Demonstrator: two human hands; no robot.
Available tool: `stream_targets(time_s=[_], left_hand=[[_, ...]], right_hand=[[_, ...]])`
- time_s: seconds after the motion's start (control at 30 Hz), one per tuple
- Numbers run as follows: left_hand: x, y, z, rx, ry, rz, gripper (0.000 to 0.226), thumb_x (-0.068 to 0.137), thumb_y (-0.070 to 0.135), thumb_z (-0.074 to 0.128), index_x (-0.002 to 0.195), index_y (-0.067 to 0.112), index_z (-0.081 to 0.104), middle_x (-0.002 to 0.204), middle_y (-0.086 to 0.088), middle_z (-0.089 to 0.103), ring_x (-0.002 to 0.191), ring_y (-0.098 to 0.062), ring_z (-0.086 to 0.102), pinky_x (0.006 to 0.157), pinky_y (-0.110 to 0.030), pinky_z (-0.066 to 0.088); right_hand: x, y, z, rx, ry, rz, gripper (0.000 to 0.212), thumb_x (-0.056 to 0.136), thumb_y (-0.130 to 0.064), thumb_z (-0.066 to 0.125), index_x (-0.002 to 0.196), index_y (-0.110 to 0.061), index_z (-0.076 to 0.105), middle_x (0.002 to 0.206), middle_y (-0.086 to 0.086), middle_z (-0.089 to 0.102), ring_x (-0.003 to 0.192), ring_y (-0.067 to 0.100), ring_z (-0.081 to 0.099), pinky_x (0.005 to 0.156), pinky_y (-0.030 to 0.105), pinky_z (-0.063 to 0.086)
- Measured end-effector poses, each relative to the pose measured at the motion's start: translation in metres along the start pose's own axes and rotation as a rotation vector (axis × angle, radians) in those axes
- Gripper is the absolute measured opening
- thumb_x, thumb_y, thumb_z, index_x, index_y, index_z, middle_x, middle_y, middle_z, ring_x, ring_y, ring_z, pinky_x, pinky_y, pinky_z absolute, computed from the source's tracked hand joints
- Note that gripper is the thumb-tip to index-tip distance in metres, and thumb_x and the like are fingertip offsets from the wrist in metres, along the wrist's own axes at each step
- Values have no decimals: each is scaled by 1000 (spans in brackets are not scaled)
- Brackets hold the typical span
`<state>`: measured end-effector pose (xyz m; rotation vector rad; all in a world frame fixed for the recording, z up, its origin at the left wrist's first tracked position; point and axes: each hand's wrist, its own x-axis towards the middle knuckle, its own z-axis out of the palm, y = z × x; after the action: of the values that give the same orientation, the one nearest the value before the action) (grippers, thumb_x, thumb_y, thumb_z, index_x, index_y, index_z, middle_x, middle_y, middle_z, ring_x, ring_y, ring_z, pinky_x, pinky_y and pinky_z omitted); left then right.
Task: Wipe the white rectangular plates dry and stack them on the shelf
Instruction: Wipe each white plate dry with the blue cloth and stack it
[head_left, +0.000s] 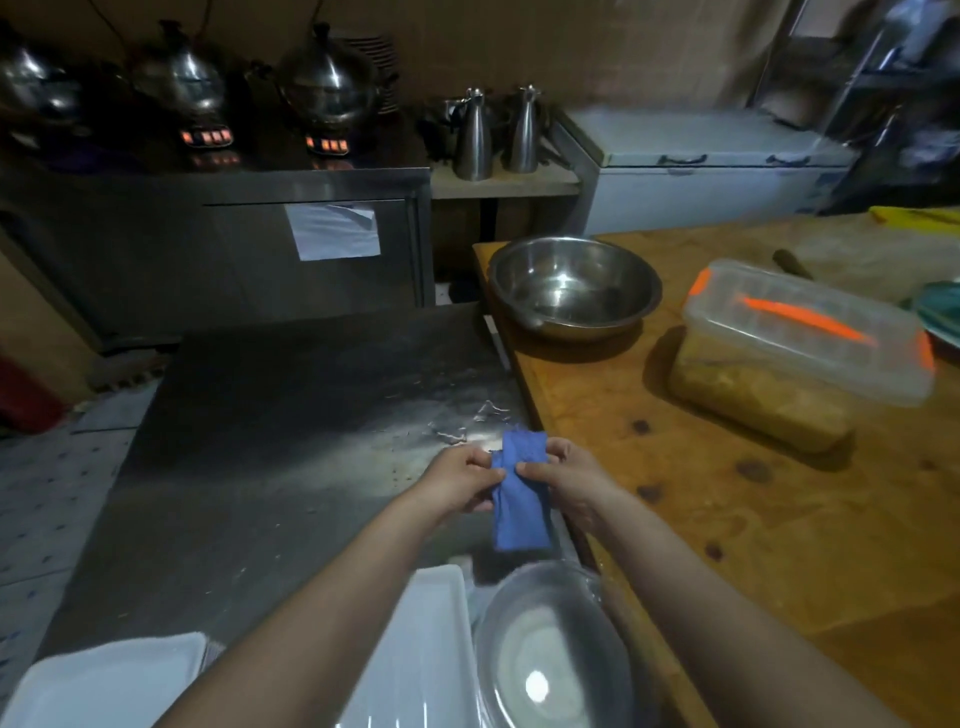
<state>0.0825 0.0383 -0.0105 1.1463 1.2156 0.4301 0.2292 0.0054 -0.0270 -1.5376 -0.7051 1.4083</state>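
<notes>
A folded blue cloth (521, 499) hangs between my hands above the steel counter (270, 441). My left hand (460, 480) pinches its left edge and my right hand (563, 480) pinches its right edge near the top. A white rectangular plate (431, 639) lies at the counter's near edge, partly hidden by my left forearm. Another white rectangular plate (104, 686) sits at the bottom left. No shelf is clearly in view.
A clear glass lid or bowl (550, 654) rests beside the plates. On the wooden table (727, 519) to the right stand a steel bowl (574, 288) and a lidded plastic container (800, 332). Pots on burners and two steel jugs (498, 135) line the back.
</notes>
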Motion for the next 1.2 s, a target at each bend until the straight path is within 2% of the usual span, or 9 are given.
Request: stream_targets(time_s=[0.1,0.23,0.33,0.43,0.57,0.77,0.87,1.07,1.2], left_hand=[[28,-11,9,9,60,-74,24,91,1,53,71,12,49,70,-6,55,59,-11,55,43,-14,50],[55,-33,16,24,62,-152,28,90,-6,51,67,9,48,66,-9,54,59,-15,56,42,-17,51],[68,-46,18,47,57,-186,27,87,-10,52,67,7,47,67,-11,53,60,-17,56,46,-19,52],[77,-53,16,93,80,-200,29,85,-10,56,66,9,45,69,-12,52,65,-21,57,61,-29,56],[81,-55,12,218,121,-161,31,81,-7,62,59,10,47,59,-12,49,63,-25,51,76,-43,51],[65,-44,2,207,172,-72,25,81,-4,60,65,13,53,67,-15,56,65,-24,54,71,-39,50],[43,-31,-10,73,255,-14,18,84,-4,58,80,13,52,64,-7,56,54,-20,52,58,-27,44],[-32,-14,-39,-107,351,117,11,87,2,59,92,11,54,78,-10,61,67,-18,58,65,-26,47],[-88,-19,-58,-124,380,174,13,88,7,60,100,10,56,84,-5,63,71,-13,60,67,-22,48]], right_hand=[[28,11,-7,-196,-3,55,31,80,-1,70,106,-11,55,109,14,63,99,29,62,83,42,53],[49,29,-11,-397,-11,90,46,77,-6,75,118,-7,53,104,6,61,81,13,58,60,17,48],[59,41,-13,-599,20,49,54,74,-14,79,122,-6,53,104,5,60,86,13,54,67,20,44],[64,45,-12,-717,24,-8,63,74,-17,79,129,-6,50,121,9,60,102,18,55,71,16,35],[67,46,-12,-747,34,-37,68,71,-17,81,130,-8,48,121,9,60,97,14,53,67,14,34],[55,39,-15,-622,84,-68,62,74,-7,77,129,-4,50,123,13,58,108,23,56,83,24,41],[32,27,-13,-418,55,-78,49,77,-1,74,122,-3,53,116,17,61,94,18,58,71,19,47],[-30,15,17,-134,-10,-107,38,80,12,64,116,5,55,103,20,60,89,18,57,68,11,48],[-70,17,49,-115,-84,-136,34,83,6,65,114,-3,55,104,13,61,85,11,58,64,8,47]])
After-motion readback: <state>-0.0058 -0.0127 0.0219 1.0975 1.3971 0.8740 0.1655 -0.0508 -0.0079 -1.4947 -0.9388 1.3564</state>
